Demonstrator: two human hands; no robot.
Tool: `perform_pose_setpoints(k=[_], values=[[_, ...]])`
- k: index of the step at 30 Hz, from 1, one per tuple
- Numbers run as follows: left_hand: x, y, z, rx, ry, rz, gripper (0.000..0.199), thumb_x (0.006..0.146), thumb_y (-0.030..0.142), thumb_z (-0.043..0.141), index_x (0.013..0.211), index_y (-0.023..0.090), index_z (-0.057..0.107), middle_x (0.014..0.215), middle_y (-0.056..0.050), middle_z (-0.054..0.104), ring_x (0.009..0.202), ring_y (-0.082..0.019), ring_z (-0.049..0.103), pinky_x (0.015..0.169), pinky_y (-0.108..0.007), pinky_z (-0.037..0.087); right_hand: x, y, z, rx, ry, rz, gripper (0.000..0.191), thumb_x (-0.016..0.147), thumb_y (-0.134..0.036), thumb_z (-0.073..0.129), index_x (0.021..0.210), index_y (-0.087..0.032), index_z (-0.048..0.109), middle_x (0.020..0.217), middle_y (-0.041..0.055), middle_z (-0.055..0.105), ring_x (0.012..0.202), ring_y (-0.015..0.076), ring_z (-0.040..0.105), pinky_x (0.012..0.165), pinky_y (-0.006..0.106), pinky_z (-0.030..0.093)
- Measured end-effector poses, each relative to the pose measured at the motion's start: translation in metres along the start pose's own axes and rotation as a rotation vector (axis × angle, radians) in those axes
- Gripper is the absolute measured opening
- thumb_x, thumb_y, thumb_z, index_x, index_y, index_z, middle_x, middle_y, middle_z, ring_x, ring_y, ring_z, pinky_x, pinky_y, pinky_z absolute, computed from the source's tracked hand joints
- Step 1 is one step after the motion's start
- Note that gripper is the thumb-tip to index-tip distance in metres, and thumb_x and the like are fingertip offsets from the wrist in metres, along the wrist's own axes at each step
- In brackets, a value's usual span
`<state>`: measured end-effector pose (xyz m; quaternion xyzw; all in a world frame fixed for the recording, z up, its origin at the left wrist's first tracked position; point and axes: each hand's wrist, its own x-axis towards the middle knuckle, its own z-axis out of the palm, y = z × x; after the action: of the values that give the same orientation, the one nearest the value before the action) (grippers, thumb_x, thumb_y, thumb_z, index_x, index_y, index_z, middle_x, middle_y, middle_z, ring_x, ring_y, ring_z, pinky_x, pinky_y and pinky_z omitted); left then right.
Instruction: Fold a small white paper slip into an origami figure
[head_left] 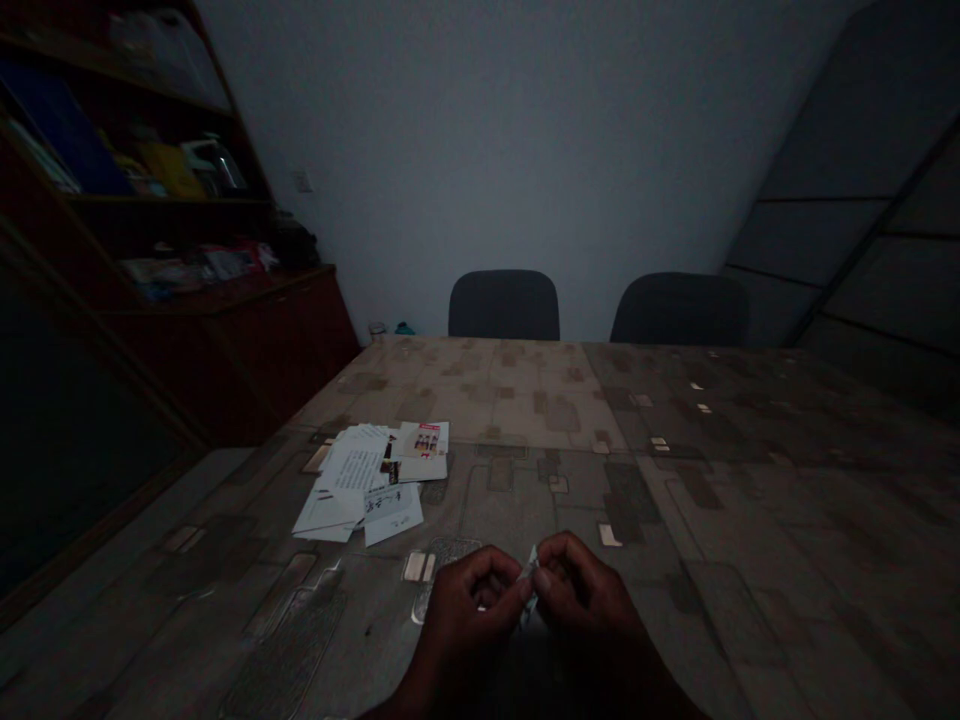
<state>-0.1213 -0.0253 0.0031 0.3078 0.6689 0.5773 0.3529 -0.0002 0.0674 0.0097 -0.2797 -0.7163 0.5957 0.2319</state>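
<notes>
Near the front edge of the table, my left hand (480, 600) and my right hand (585, 590) are close together, fingers curled. Between the thumbs and fingertips of both is a small, pale piece of folded paper (532, 563), held above the tablecloth. Most of the paper is covered by the fingers, so its full shape cannot be made out. To the left and farther back lies a loose pile of printed cards and papers (352, 470). On the pile's right side is a card with a red and pink print (427, 440).
A patterned cloth covers the long table (517, 400). Behind its far edge stand two dark chairs, one in the middle (504, 305) and one to the right (679, 308). A dark wooden cabinet (292, 330) with filled shelves is at the left. The room is dim.
</notes>
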Motion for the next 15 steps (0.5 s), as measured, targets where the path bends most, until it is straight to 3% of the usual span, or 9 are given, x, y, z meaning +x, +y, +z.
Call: perform_pose_setpoints(k=[5, 15], values=[[-0.0018, 0.0052, 0.0012, 0.042, -0.035, -0.01, 0.022, 0.067, 0.033, 0.068, 0.058, 0.017, 0.058, 0.05, 0.006, 0.044, 0.049, -0.01, 0.036, 0.047, -0.02, 0.029, 0.0027, 0.0021, -0.0035, -0.076, 0.021, -0.02, 0.019, 0.079, -0.035, 0.059, 0.072, -0.018, 0.057, 0.059, -0.0043, 0.047, 0.057, 0.012, 0.042, 0.053, 0.022, 0.032], [0.0013, -0.0032, 0.002, -0.107, -0.125, -0.077, 0.028, 0.065, 0.038, 0.071, 0.061, 0.016, 0.055, 0.053, 0.005, 0.047, 0.05, -0.009, 0.037, 0.048, -0.02, 0.027, 0.0043, 0.002, -0.003, 0.055, -0.015, 0.026, 0.028, 0.082, -0.044, 0.054, 0.075, -0.017, 0.055, 0.062, -0.0048, 0.042, 0.057, 0.0122, 0.039, 0.054, 0.023, 0.03]])
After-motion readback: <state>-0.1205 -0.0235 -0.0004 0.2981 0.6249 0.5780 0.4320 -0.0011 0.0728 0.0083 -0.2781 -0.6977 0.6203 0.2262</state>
